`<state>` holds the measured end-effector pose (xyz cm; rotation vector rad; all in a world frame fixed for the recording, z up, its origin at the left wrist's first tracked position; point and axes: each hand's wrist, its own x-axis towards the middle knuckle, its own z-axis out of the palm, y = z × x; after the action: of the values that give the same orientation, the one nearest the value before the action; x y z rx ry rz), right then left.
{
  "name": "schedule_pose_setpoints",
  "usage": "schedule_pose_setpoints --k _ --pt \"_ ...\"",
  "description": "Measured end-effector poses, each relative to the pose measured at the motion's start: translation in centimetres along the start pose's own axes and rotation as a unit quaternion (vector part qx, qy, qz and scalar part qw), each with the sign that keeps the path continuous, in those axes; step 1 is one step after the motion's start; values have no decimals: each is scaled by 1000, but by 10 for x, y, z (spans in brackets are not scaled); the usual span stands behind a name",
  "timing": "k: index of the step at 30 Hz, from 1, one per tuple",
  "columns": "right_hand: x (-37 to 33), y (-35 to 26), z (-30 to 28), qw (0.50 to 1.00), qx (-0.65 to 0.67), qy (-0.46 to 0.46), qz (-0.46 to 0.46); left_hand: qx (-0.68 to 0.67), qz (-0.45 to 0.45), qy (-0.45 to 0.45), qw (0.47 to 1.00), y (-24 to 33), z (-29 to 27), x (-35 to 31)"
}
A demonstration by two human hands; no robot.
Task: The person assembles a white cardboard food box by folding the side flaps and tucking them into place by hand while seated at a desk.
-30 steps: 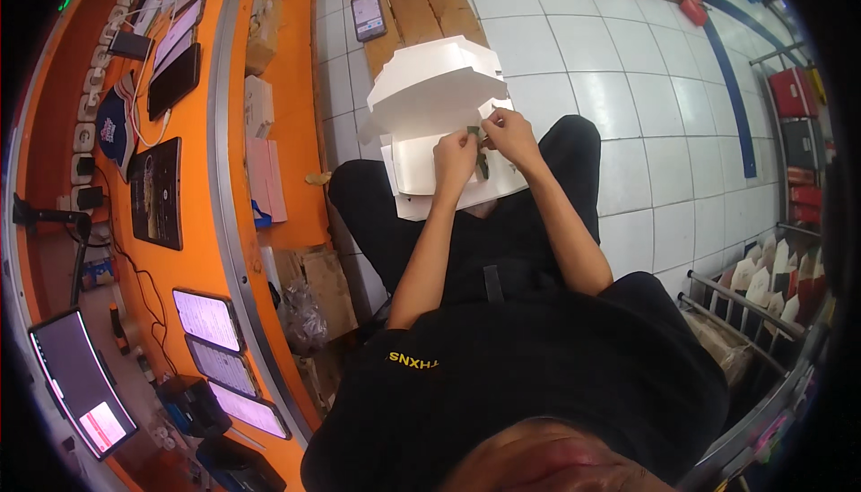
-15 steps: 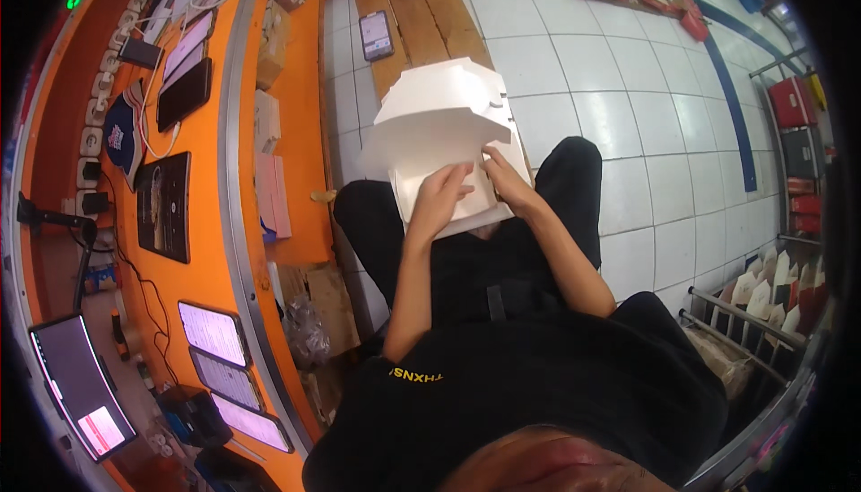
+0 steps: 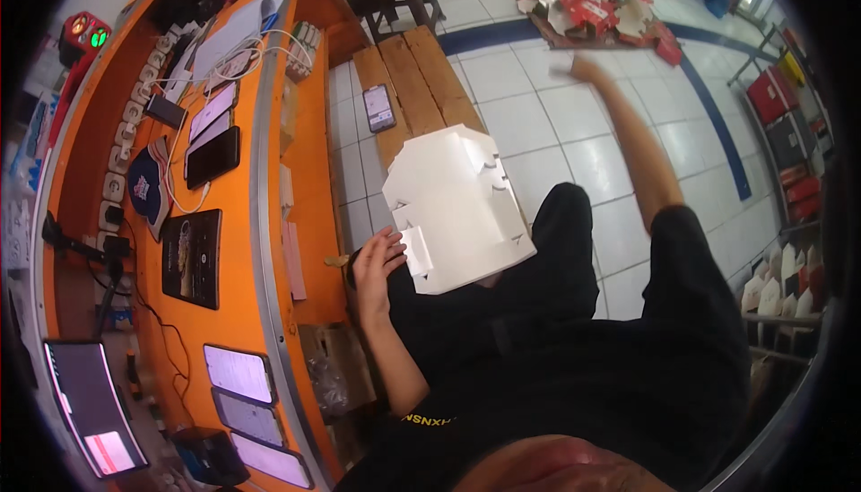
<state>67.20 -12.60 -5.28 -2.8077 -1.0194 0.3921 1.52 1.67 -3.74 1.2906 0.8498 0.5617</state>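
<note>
Left hand point(image 3: 373, 268): fingers slightly bent and spread
Left forearm point(image 3: 393, 357): angled forward
Right hand point(image 3: 585, 69): blurred, finger pose unclear
Right arm point(image 3: 635, 142): stretched far forward

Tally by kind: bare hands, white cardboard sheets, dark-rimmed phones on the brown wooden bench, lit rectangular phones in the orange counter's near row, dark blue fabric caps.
Bare hands: 2 (left hand, right hand)
White cardboard sheet: 1
Dark-rimmed phone on the brown wooden bench: 1
Lit rectangular phones in the orange counter's near row: 3
Dark blue fabric cap: 1
Total: 8
</note>
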Motion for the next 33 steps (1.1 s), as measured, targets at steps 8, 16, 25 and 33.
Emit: schedule_pose_setpoints --k 8,16,25,33 --pt "-306 -139 228 965 260 -18 11 427 -58 116 895 -103 57 -4" --pt "-357 -197 196 968 222 113 -28 493 24 112 863 -85 80 -20" --pt "-350 -201 185 984 117 125 -55 181 49 69 980 -87 68 -6" --pt "-361 -211 199 976 25 149 -154 381 87 7 920 -101 58 -3"
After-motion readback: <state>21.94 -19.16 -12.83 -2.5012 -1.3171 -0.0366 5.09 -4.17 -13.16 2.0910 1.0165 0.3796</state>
